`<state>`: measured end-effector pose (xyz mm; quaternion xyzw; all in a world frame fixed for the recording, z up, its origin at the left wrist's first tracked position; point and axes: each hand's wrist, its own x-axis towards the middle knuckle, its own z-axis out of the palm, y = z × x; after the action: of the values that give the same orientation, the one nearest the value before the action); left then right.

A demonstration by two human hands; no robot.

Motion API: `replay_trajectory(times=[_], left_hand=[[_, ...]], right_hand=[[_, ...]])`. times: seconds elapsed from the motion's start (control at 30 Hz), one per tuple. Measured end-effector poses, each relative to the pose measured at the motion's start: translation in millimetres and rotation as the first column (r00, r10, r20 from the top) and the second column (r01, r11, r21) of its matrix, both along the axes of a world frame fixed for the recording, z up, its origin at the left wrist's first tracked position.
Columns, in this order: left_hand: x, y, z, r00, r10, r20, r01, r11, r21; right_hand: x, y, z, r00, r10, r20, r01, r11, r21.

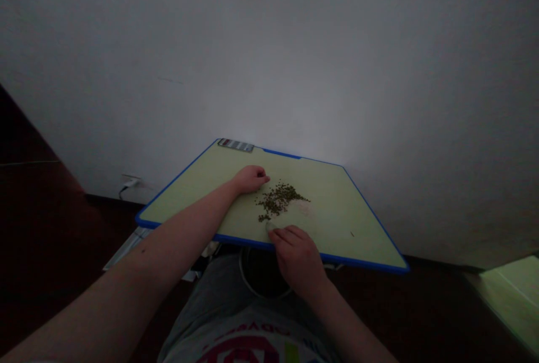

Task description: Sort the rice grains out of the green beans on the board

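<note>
A pale green tabletop [320, 211] with a blue edge sits in front of a white wall [269, 59], above a dark floor [37, 239]. A small heap of dark green seeds [278, 201] lies mid-surface, between the left hand [250, 179] and the right hand [297, 256]. The fingers of both hands curl inward; whether they grip any seeds cannot be told. A blister pack [236, 145] lies at the far edge, and a cable [128, 185] runs from the wall at left.
</note>
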<state>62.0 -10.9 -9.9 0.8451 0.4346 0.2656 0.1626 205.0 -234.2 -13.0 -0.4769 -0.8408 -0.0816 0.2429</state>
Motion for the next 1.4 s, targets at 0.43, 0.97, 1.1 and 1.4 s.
replay_trajectory(times=[0.43,0.97,1.1,1.4], left_hand=[[3.2,-2.2,2.3,1.0,0.022,-0.02,-0.022,1.0,-0.012],[8.0,30.9,7.5,0.981,0.128,0.146,-0.088,0.963,-0.255],[11.6,40.1,11.1,0.988,0.066,0.138,-0.032,0.971,-0.237],[14.2,70.5,8.4,0.945,-0.074,0.32,0.223,0.858,-0.462]], right_hand=[[32.5,11.6,9.2,0.978,-0.209,0.016,0.21,0.974,-0.082],[59.1,21.4,10.2,0.996,-0.067,-0.061,0.062,0.994,-0.087],[63.8,29.6,11.5,0.994,-0.042,-0.101,0.032,0.994,-0.101],[83.8,51.2,15.4,0.966,-0.096,-0.239,0.054,0.982,-0.179]])
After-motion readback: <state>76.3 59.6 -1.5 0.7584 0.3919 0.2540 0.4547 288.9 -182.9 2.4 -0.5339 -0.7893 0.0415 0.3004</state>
